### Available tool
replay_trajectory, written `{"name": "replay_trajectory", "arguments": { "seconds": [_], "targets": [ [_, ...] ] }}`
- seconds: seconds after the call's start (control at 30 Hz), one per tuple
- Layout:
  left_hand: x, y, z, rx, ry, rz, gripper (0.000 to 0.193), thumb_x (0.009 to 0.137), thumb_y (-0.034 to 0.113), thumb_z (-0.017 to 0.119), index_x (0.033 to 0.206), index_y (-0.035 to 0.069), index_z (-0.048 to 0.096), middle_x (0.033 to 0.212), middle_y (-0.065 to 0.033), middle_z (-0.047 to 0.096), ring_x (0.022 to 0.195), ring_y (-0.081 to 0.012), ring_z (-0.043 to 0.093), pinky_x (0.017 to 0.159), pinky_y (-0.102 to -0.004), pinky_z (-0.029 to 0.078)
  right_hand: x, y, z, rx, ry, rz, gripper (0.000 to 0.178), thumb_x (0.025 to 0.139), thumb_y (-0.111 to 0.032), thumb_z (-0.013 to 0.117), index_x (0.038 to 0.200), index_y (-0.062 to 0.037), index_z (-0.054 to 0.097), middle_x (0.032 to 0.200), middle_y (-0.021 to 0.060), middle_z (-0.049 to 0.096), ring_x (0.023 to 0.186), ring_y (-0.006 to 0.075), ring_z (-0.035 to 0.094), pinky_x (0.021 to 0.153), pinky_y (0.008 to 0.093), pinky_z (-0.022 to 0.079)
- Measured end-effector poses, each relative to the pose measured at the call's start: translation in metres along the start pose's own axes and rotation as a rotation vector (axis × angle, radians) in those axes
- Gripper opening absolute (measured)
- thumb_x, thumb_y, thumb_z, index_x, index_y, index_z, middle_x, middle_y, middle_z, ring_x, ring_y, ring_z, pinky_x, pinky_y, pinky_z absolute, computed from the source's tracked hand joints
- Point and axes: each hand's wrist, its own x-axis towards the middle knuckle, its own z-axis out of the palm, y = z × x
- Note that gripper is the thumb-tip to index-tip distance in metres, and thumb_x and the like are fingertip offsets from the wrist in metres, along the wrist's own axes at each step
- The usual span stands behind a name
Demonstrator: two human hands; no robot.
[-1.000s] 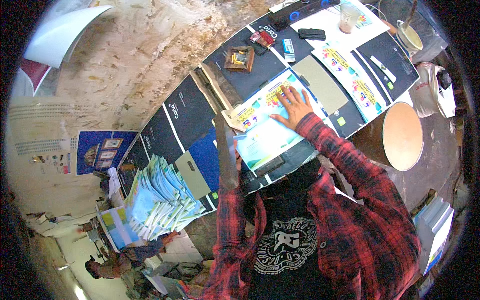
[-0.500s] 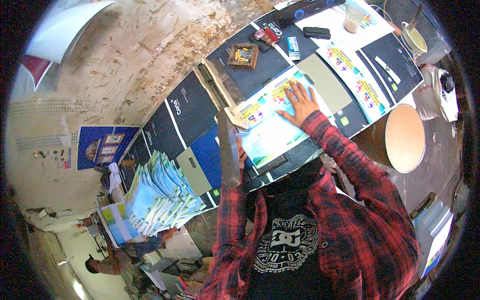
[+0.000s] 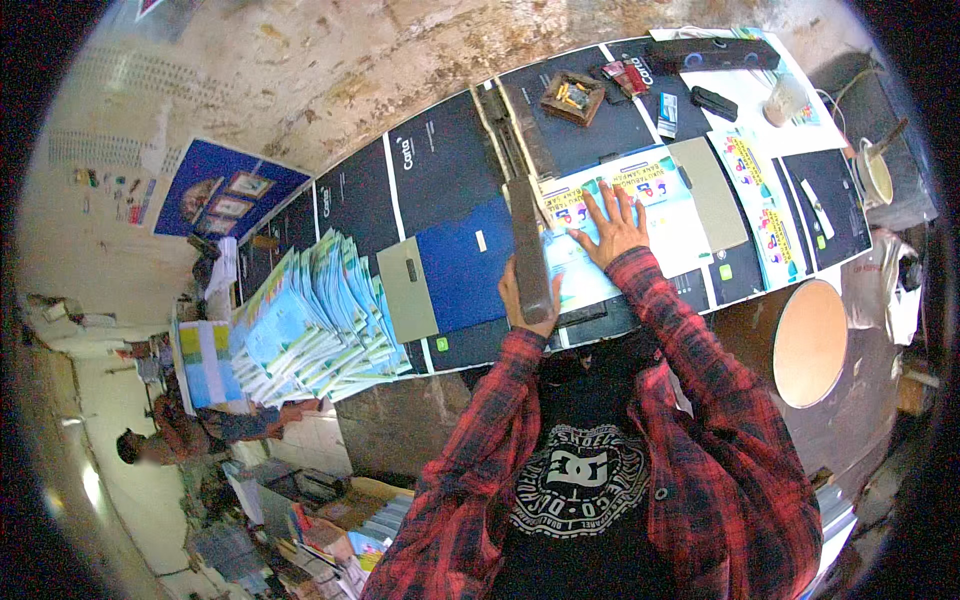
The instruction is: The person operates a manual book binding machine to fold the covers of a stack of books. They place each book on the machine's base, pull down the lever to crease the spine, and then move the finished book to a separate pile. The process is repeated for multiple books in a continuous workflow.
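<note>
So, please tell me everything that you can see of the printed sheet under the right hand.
The printed sheet looks like paper: pale blue and white, with yellow blocks, colourful lettering and small drawings along its far part. It lies flat on the black worktop. The right hand rests on it, fingers spread, hiding part of its middle. Its left side reaches the long brown bar; whether it continues underneath is unclear. A beige panel lies beside its right edge. Its thickness cannot be told.

Black tabletop [image 3: 362, 198] crossed by white stripes — pale blue, white and green on the paper pile [image 3: 312, 325] at its left edge; by its front edge, pale blue printed sheets [image 3: 668, 240] patched with yellow — sleeves [image 3: 690, 325] in red-and-black plaid
</note>
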Motion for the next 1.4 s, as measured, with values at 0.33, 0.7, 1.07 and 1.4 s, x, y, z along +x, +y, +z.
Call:
{"name": "replay_trajectory", "arguments": {
  "seconds": [0.33, 0.7, 1.07, 1.4],
  "targets": [
    [0.006, 0.028, -0.028, 0.097, -0.130, -0.018, 0.060, 0.092, 0.039, 0.050, 0.139, 0.005, 0.041, 0.146, -0.0085, 0.038, 0.135, -0.0343, 0.031, 0.110, -0.0550, 0.021, 0.030, 0.094, -0.029, -0.151, -0.070, 0.129, 0.078, 0.092, -0.052, 0.051, 0.145, -0.0003, 0.029, 0.148, 0.0314, 0.027, 0.139, 0.0421, 0.027, 0.113, 0.0497, 0.026],
    [0.001, 0.019, -0.015, 0.149, -0.078, -0.035, 0.057, 0.093, 0.039, 0.046, 0.138, 0.004, 0.045, 0.144, -0.0086, 0.040, 0.134, -0.0326, 0.032, 0.110, -0.0557, 0.020, -0.006, -0.117, -0.130, 0.018, -0.252, -0.131, 0.101, 0.083, -0.072, 0.045, 0.143, 0.0076, 0.027, 0.150, 0.0267, 0.028, 0.138, 0.0394, 0.030, 0.103, 0.0624, 0.033],
    [-0.002, 0.019, -0.018, 0.167, -0.080, -0.020, 0.057, 0.094, 0.040, 0.046, 0.139, 0.006, 0.044, 0.144, -0.0079, 0.040, 0.133, -0.0322, 0.033, 0.110, -0.0537, 0.021, -0.050, -0.107, -0.064, 0.314, 0.114, -0.234, 0.088, 0.084, -0.037, 0.060, 0.147, 0.0063, 0.017, 0.153, 0.0266, 0.021, 0.140, 0.0416, 0.025, 0.111, 0.0480, 0.028],
    [0.004, 0.025, -0.024, 0.153, -0.107, 0.006, 0.056, 0.092, 0.038, 0.051, 0.139, 0.010, 0.043, 0.143, -0.0125, 0.040, 0.132, -0.0382, 0.034, 0.108, -0.0594, 0.022, 0.033, 0.096, -0.055, 0.065, -0.007, 0.328, 0.090, 0.065, -0.063, 0.076, 0.123, 0.0021, 0.054, 0.120, 0.0237, 0.060, 0.112, 0.0359, 0.059, 0.094, 0.0431, 0.047]
  ]
}}
